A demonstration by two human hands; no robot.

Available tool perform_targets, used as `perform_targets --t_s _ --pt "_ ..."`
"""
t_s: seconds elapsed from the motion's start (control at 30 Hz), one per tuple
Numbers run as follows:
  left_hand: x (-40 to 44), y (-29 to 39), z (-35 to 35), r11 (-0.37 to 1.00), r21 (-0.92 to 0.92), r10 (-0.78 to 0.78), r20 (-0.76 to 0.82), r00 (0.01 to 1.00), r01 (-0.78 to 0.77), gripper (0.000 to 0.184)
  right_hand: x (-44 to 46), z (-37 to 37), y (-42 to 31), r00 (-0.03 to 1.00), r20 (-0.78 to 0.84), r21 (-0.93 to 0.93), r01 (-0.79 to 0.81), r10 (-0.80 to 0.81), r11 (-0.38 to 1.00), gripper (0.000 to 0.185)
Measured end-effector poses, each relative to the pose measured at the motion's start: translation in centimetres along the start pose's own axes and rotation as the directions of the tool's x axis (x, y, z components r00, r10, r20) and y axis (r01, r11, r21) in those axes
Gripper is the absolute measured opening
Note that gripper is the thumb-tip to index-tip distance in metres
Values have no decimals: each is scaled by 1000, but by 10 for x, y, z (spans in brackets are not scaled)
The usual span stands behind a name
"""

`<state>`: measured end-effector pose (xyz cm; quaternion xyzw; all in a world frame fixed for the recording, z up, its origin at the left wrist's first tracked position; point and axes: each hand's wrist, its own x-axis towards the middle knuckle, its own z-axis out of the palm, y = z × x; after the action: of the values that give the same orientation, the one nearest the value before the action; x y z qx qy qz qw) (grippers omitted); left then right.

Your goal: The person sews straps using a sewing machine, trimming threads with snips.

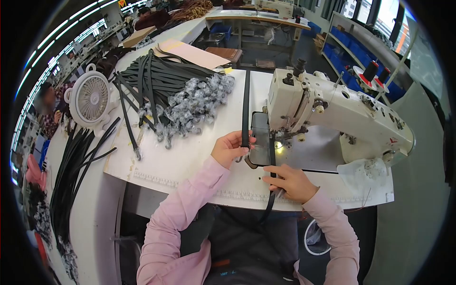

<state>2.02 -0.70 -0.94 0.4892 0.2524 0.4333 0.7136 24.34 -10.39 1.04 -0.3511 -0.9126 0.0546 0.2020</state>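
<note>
A narrow black strap [246, 102] lies lengthwise on the white table, and my left hand [231, 148] pinches its near end between thumb and fingers. A small hook-shaped piece shows just below those fingertips. Under the head of the white sewing machine [304, 102] runs another black length [272, 156]; whether it joins the first strap I cannot tell. My right hand [292, 184] has its fingers across this length, which continues over the table's front edge toward my lap. Something greyish shows beneath the right fingers, too small to make out.
Left of the machine lies a pile of black straps [154, 76] with plastic-wrapped ends [199, 99]. A white fan [92, 97] stands beside it. More straps [71, 175] hang at far left. Thread spools [370, 71] stand behind the machine; a clear plastic bag [365, 171] lies right.
</note>
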Motion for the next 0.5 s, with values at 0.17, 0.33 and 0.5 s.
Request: perform_targets --t_s 0.17,0.33,0.5 --pt "-4 1 2 996 69 51 -23 998 -50 52 -8 10 8 995 -98 50 -18 23 999 33" --pt "-7 -4 3 964 259 83 -45 996 -69 53 -8 13 7 990 -133 86 -33 44 996 23" --pt "6 33 -14 945 265 232 -134 964 -191 57 -6 8 4 994 -106 63 -25 32 998 21"
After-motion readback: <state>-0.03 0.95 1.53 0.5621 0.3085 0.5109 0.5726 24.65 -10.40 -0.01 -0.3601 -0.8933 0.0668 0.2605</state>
